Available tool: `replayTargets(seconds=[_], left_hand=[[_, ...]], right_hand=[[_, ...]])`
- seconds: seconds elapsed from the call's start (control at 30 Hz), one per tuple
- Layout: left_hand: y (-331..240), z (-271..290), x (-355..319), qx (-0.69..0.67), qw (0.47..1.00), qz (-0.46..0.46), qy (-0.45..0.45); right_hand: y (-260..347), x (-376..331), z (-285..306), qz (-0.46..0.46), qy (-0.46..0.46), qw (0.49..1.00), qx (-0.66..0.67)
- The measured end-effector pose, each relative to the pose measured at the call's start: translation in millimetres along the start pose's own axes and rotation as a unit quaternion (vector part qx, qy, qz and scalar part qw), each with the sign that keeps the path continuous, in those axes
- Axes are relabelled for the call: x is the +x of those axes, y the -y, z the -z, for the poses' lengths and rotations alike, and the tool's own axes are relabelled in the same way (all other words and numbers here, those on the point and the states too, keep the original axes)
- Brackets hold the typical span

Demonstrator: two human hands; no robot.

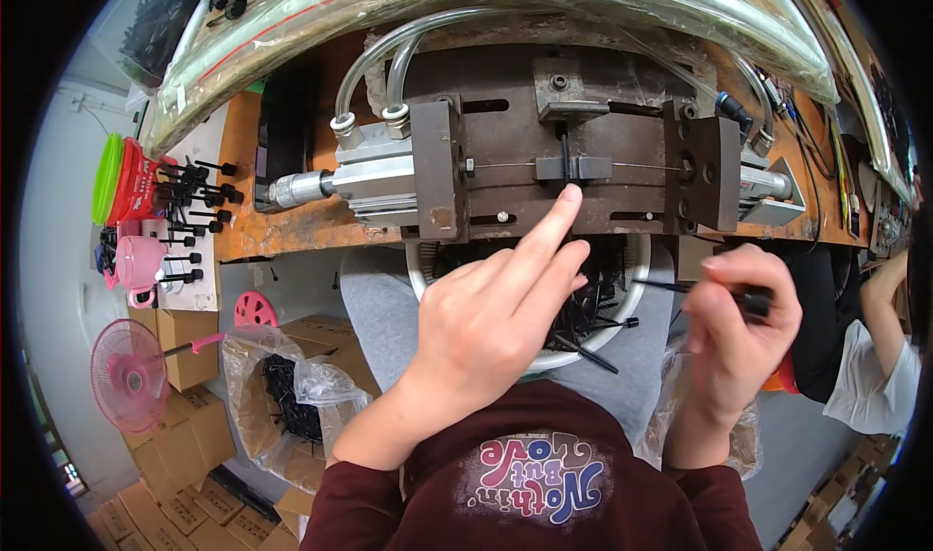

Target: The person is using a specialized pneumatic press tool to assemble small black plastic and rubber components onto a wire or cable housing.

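at press jig (pixel 573 167): left hand (pixel 486 323) released, forefinger on black part; right hand (pixel 734 323) pinching thin black pin (pixel 671 286) — looks light, stiff; grip by head.

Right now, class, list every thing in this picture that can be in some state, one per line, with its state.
Left hand: forefinger stretched out, tip at the black part in the jig.
Right hand: closed on a thin black pin.
Black part: seated in the jig, on the wire.
White bowl: in the lap, holding black pins.
Pink fan: whether it spins cannot be told.
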State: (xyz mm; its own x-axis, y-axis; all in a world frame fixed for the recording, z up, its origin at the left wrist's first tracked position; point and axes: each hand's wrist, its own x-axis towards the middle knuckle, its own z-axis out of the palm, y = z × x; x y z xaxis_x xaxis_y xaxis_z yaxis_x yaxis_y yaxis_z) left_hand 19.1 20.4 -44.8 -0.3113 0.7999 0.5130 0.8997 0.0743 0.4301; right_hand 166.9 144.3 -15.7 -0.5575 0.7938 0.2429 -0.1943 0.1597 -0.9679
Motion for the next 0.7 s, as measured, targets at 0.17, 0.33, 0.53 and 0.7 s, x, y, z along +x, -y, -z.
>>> replayTargets(seconds=[0.17,0.33,0.53,0.7], left_hand=[[-1,-3,9,0.083,0.996,-0.019,0.031],[-2,-2,15,0.1,0.994,-0.022,0.045],[1,-3,12,0.093,0.995,-0.014,0.036],[4,4,6,0.008,0.999,-0.016,0.034]], right_hand=[[-2,-6,17,0.086,0.029,0.99,0.112],[12,-14,28,0.044,-0.006,0.995,0.087],[9,-6,20,0.128,0.086,0.985,-0.08],[1,8,-2,0.211,0.118,0.908,-0.341]])
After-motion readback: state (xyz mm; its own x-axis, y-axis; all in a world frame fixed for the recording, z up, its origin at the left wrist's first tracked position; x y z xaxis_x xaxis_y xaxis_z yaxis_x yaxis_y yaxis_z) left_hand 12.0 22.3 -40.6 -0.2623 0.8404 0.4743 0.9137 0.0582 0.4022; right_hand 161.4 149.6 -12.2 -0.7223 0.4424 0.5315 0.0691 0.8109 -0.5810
